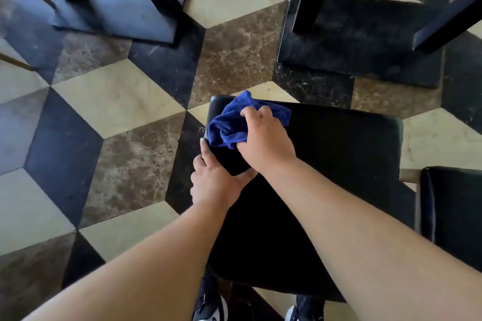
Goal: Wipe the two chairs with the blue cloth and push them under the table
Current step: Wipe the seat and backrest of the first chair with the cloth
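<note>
Blue, crumpled microfibre-looking cloth [242,121] sits bunched at the far left corner of a black padded square chair seat [339,164], pressed down by the right hand [263,143], whose fingers are closed over its top. The left hand [216,180] lies on the seat's left edge just behind, thumb on top and fingers wrapped over the side, bracing the chair; it holds no cloth. The two hands sit close together, the right wrist crossing just above the left thumb.

To wipe well from here, I would judge it best to flatten the cloth so more of it meets the upholstery, then draw it in overlapping passes from this corner across to the right edge, keeping the left hand's hold so the chair does not skate on the patterned marble floor [109,101].

A second black padded seat [453,211] shows at the right edge, apparently not yet reached. Dark flat table bases [360,41] stand ahead, well apart from the chair, so the push under remains to do.

No brand, label or legible writing shows anywhere.
</note>
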A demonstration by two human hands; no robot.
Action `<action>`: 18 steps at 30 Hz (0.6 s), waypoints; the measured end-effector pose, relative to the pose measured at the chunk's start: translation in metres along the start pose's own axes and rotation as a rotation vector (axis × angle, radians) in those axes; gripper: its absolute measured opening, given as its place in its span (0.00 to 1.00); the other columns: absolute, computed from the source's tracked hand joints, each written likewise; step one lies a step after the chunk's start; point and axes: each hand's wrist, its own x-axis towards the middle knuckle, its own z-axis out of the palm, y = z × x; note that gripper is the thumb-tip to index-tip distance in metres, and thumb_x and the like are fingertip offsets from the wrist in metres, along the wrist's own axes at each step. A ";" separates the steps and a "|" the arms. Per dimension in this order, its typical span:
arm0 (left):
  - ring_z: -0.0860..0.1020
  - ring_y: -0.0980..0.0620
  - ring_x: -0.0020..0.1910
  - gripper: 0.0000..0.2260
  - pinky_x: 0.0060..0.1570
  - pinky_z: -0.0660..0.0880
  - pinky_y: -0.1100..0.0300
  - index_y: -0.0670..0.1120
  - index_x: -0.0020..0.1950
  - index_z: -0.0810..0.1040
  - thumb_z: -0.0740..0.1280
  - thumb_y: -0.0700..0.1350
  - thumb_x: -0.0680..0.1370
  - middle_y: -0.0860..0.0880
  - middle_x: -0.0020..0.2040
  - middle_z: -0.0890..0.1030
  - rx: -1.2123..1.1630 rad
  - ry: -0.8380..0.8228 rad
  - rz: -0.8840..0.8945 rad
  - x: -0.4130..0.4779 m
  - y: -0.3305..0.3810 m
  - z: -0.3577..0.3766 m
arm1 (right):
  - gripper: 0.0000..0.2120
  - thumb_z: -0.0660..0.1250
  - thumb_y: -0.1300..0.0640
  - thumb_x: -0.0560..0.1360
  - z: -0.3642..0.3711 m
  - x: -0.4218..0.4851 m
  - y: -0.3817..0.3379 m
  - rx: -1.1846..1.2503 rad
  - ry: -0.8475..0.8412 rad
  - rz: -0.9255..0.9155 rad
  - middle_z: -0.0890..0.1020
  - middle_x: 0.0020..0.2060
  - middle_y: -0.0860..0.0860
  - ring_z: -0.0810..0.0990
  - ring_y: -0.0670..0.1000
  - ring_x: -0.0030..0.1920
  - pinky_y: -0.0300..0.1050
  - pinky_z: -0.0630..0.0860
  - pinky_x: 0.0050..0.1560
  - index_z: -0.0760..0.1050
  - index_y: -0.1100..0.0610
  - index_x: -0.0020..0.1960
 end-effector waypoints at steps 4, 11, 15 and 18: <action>0.59 0.42 0.80 0.72 0.73 0.65 0.40 0.58 0.80 0.25 0.61 0.79 0.48 0.50 0.84 0.50 0.036 -0.028 -0.034 0.007 0.001 0.006 | 0.23 0.71 0.51 0.77 0.017 0.017 -0.020 0.053 0.033 0.029 0.72 0.63 0.58 0.77 0.63 0.59 0.56 0.76 0.51 0.70 0.54 0.70; 0.59 0.43 0.79 0.58 0.74 0.65 0.42 0.59 0.80 0.27 0.53 0.79 0.60 0.46 0.84 0.52 0.062 0.120 0.109 0.006 -0.018 0.023 | 0.21 0.69 0.54 0.79 0.031 0.026 -0.034 -0.018 0.054 -0.039 0.73 0.61 0.57 0.78 0.61 0.57 0.51 0.70 0.42 0.69 0.52 0.69; 0.62 0.40 0.77 0.48 0.72 0.67 0.42 0.58 0.81 0.31 0.56 0.72 0.71 0.42 0.83 0.56 0.114 0.261 0.190 0.008 -0.026 0.035 | 0.22 0.69 0.53 0.79 0.029 0.025 -0.032 -0.029 0.035 -0.050 0.73 0.62 0.58 0.78 0.62 0.58 0.52 0.69 0.42 0.69 0.52 0.70; 0.64 0.39 0.76 0.48 0.69 0.69 0.41 0.55 0.85 0.37 0.53 0.73 0.72 0.42 0.82 0.58 0.113 0.324 0.205 0.009 -0.028 0.041 | 0.22 0.68 0.55 0.79 0.027 0.023 -0.030 -0.055 0.029 -0.058 0.73 0.62 0.58 0.78 0.61 0.58 0.51 0.69 0.40 0.68 0.53 0.71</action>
